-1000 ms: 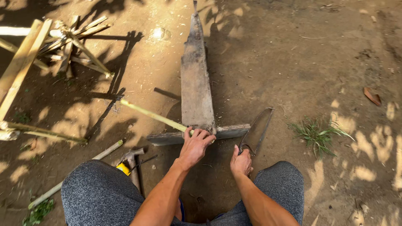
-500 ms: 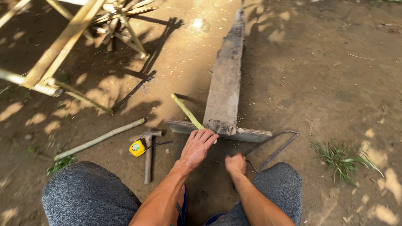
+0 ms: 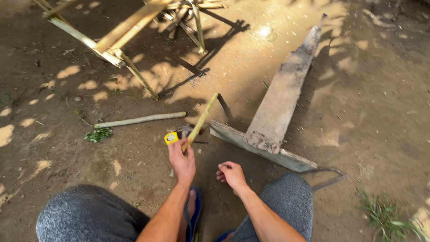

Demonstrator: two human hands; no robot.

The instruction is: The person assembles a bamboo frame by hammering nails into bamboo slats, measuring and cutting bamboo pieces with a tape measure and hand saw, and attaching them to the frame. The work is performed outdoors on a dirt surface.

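My left hand (image 3: 182, 161) is shut on the lower end of a thin yellow-green bamboo stick (image 3: 201, 118), which slants up and away to the right. The stick passes just above a yellow tape measure (image 3: 171, 137) lying on the dirt, with a hammer (image 3: 184, 131) partly hidden beside it. My right hand (image 3: 231, 175) hovers low over the ground to the right, fingers loosely curled and empty. Just beyond it lies a weathered cross board (image 3: 262, 150) under a long grey plank (image 3: 283, 96).
A cut bamboo pole (image 3: 139, 119) lies on the dirt at left. A bamboo frame (image 3: 112, 40) stands at the upper left. A thin bent metal blade (image 3: 329, 178) lies by my right knee. A blue sandal (image 3: 193, 215) is between my knees, and grass (image 3: 385, 217) grows at the lower right.
My left hand has carried the bamboo stick off the plank's end, toward the tape measure. My right hand has come off the board and drawn back. The view has swung left.
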